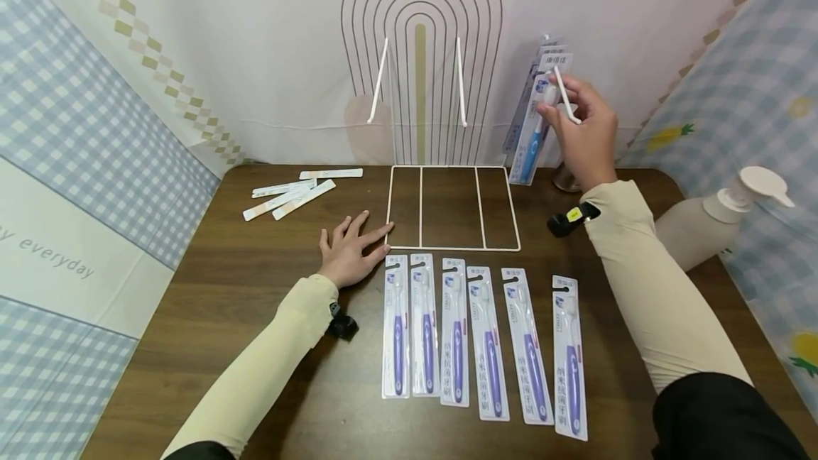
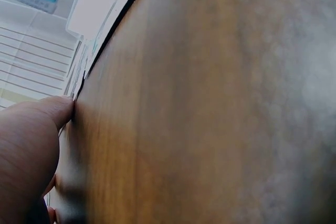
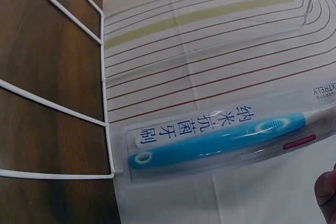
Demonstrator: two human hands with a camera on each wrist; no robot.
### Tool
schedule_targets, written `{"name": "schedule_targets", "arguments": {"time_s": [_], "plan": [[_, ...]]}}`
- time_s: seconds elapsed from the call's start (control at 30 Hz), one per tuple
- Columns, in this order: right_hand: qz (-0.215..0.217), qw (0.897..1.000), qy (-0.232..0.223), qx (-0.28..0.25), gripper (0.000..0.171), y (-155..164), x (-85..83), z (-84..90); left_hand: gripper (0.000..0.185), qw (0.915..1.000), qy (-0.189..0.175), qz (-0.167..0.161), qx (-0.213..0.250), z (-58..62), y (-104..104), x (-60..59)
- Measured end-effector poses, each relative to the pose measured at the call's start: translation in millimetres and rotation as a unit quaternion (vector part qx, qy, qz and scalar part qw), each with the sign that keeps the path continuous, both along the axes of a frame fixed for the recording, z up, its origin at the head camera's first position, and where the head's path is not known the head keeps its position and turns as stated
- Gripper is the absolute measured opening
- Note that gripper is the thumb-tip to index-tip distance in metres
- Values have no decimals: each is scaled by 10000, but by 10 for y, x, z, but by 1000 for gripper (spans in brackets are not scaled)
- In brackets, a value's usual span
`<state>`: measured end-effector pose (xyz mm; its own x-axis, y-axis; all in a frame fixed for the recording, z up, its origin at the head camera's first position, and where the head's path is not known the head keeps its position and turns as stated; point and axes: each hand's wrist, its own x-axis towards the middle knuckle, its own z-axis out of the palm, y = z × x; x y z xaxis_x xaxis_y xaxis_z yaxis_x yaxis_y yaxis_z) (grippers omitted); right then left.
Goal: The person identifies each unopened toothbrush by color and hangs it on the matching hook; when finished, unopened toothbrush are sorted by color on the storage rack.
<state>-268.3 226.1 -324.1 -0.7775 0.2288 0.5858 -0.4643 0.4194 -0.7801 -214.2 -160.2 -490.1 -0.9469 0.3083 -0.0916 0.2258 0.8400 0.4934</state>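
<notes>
Six purple toothbrush packs (image 1: 476,339) lie in a row on the surface (image 1: 255,289). The right hand (image 1: 584,130) pinches a blue toothbrush pack (image 1: 533,126) at the rack's right hook (image 1: 565,94); threading its hang-hole squarely would seat it well, though the hole is probably hidden behind the fingers. The left hand (image 1: 351,250) rests flat, fingers spread, steadying the wire rack (image 1: 452,208).

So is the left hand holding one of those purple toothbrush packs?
No, the left hand lies flat and open on the table, beside the purple toothbrush packs.
</notes>
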Motion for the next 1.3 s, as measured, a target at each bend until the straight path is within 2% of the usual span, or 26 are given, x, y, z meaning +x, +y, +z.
{"name": "schedule_targets", "arguments": {"time_s": [0.17,0.37,0.5,0.6,0.73,0.87,1.0,1.1,1.2,1.3], "plan": [[-71,9999,-62,91,36,11,-31,-1,53,10000,-19,11,-33,-33,29,4],[14,9996,-179,209,42,61,36,14,53,10000,-26,1,16,-60,36,8],[86,9996,-275,35,39,208,85,-125,53,10000,-26,13,34,-71,20,6],[107,9989,-460,41,33,341,250,-318,53,10000,-36,-3,12,-69,11,-4],[242,9933,-1060,388,33,447,656,-611,53,10000,-48,-21,-39,-45,-5,-23],[343,9753,-1872,1123,39,509,1085,-942,52,10000,12,-5,-56,-21,-23,-36],[373,9468,-2428,2078,42,622,1448,-1212,53,10000,17,-17,-70,-15,-21,-39],[496,9236,-2761,2614,47,738,1653,-1313,53,10000,-20,-10,-69,-15,-13,-25],[672,9016,-3102,2939,55,797,1818,-1371,53,10000,-1,-11,-54,2,-10,-19],[748,8858,-3402,3066,63,772,1944,-1447,52,10000,27,-15,-25,17,-5,-16]]}}
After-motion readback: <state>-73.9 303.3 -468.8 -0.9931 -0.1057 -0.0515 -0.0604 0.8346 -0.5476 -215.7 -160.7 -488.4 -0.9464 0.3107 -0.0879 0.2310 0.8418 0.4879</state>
